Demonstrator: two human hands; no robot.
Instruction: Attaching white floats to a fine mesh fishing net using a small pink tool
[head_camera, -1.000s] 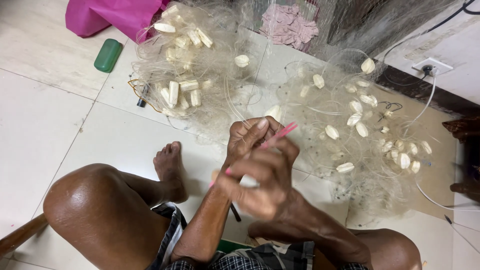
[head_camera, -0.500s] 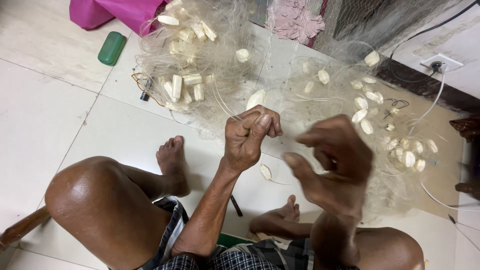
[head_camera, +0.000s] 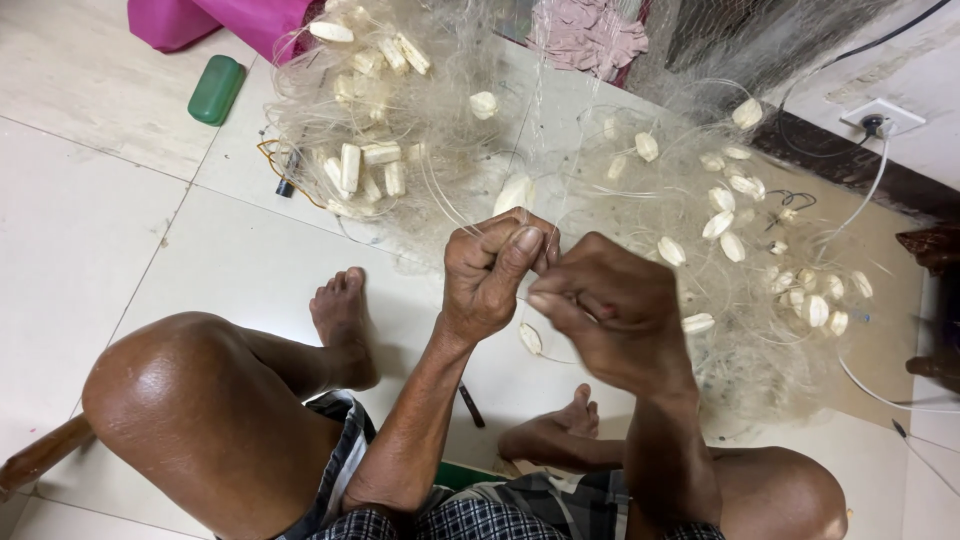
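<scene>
net (head_camera: 440, 170): pale translucent
floats (head_camera: 350, 167): cream white
case (head_camera: 216, 89): green
shorts (head_camera: 480, 515): black-white check
cloth (head_camera: 250, 18): magenta
floor (head_camera: 90, 200): off-white tile

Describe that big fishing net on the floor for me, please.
The fishing net is fine, pale, see-through mesh heaped in two loose piles on the tiled floor, dotted with cream oval floats. A strand runs up to the left hand and right hand, both pinching it close together.

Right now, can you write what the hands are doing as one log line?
left hand: shut on net | right hand: shut on net | floats: on floor
</scene>
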